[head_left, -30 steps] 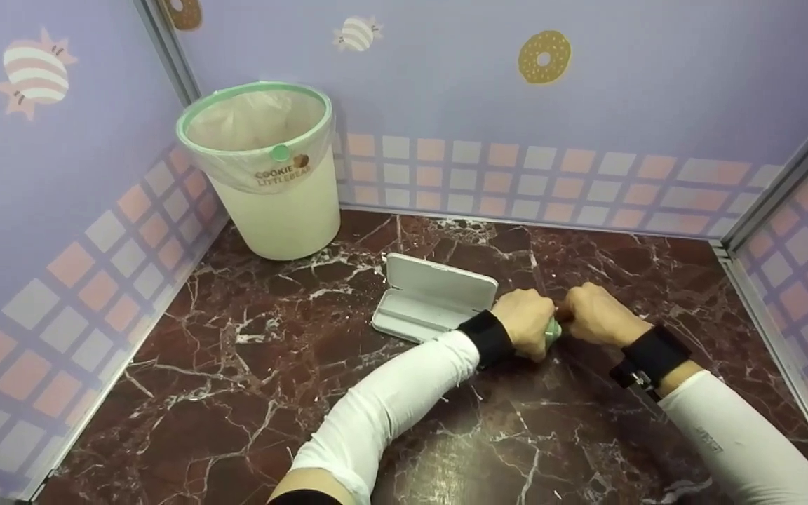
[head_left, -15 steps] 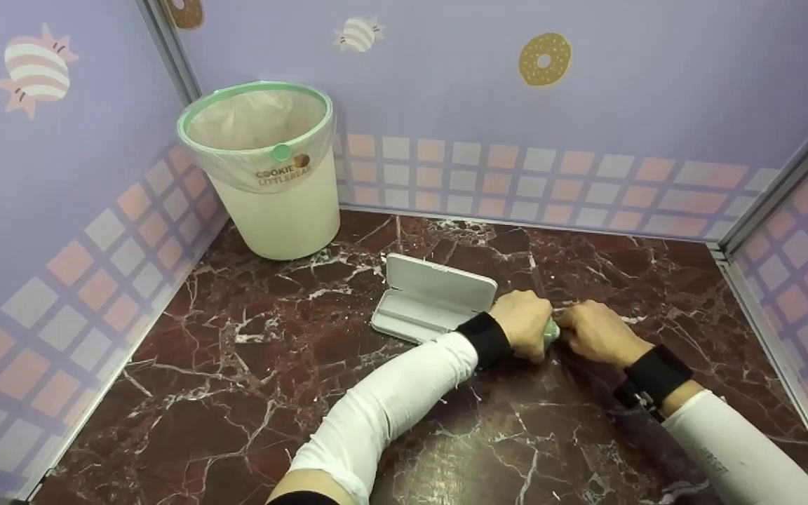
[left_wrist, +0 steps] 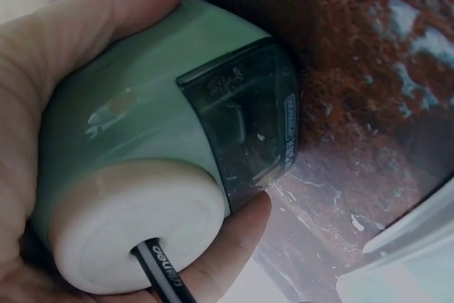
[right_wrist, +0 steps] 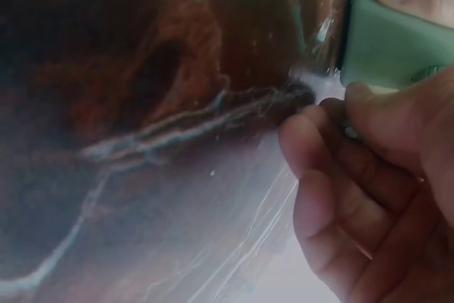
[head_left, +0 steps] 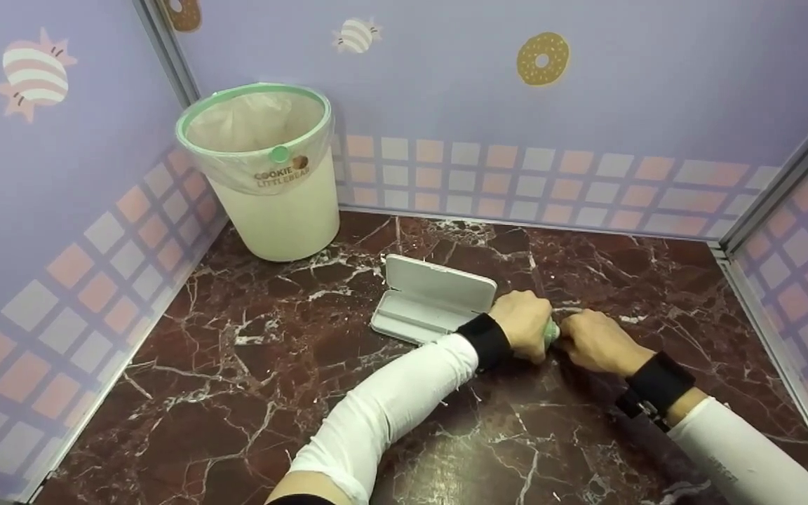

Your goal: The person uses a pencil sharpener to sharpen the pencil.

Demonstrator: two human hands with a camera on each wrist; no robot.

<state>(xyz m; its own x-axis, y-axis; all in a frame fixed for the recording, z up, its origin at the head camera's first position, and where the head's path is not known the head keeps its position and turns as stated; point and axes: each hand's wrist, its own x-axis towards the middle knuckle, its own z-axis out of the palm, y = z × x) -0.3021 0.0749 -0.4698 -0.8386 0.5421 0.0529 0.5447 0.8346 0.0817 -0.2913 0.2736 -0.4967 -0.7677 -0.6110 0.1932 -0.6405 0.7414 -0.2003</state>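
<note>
My left hand [head_left: 522, 324] grips a green pencil sharpener [left_wrist: 142, 129] with a pale round front and a dark see-through shavings drawer [left_wrist: 245, 115]. A black pencil [left_wrist: 163, 271] sticks out of the hole in that front; its other end is inside. On the opposite side of the sharpener, my right hand [head_left: 602, 342] has its thumb and fingers curled together around the small crank handle [right_wrist: 349, 130], which is nearly all hidden. In the head view only a green edge of the sharpener shows between the two hands.
An open white pencil case [head_left: 439, 286] lies just left of my left hand, its lid raised. At the back left stands a lined waste bin [head_left: 285, 217]. Patterned walls enclose the brown marbled tabletop [head_left: 236, 393].
My right hand has come down and slightly toward me beside the sharpener, its wrist shifting with it. The left hand and the sharpener have hardly moved.
</note>
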